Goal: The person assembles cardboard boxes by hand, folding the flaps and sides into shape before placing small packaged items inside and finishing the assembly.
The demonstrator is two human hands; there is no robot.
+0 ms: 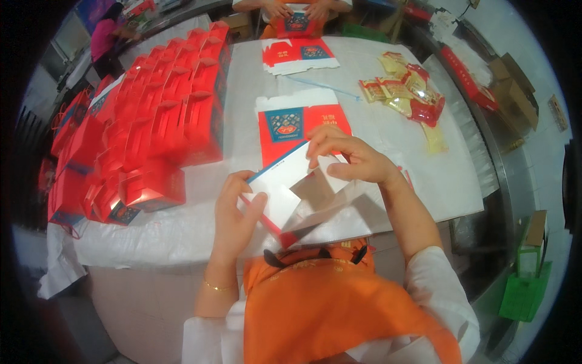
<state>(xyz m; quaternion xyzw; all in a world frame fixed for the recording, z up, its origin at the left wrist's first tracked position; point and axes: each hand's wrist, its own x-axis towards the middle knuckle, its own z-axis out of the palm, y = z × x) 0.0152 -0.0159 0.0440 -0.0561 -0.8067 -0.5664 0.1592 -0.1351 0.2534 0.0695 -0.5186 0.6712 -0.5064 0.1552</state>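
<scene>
White sheeting (448, 188) spreads around the half-folded carton (284, 177) in your hands. Left of the carton stand rows of red boxes (163, 127). Your left hand (236, 203) clasps the carton's left end, thumb on the white card, fingers behind. The carton itself looks light and thin, stiff along its creases, probably slick on the printed side and easily dented around its opening, so hold it by folded edges and corners. Just beyond it lies a flat red blank (312, 115). Your right hand (357, 159), apart from the left, pinches the carton's far right edge beside the opening. Farther beyond, to the carton's right, lie yellow-and-red packets (403, 94).
</scene>
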